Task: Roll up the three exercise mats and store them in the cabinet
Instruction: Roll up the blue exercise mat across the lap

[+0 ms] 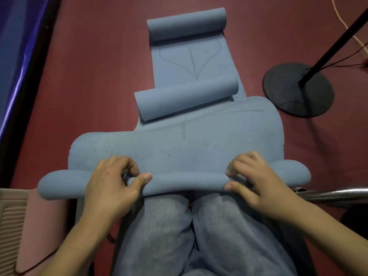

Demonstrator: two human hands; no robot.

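Left hand (111, 182) and right hand (253, 180) each pinch the near mat's (179, 152) rolled edge — two curled rolls (187, 100) lie beyond.

I see a dark red floor (99, 76) throughout. At right stands a black round stand base (298, 89) with a black pole (338, 42) rising from it — thin cables (342, 62) trail nearby. A blue padded wall (18, 56) lines the left edge — a chrome bar (334, 193) shows at lower right.
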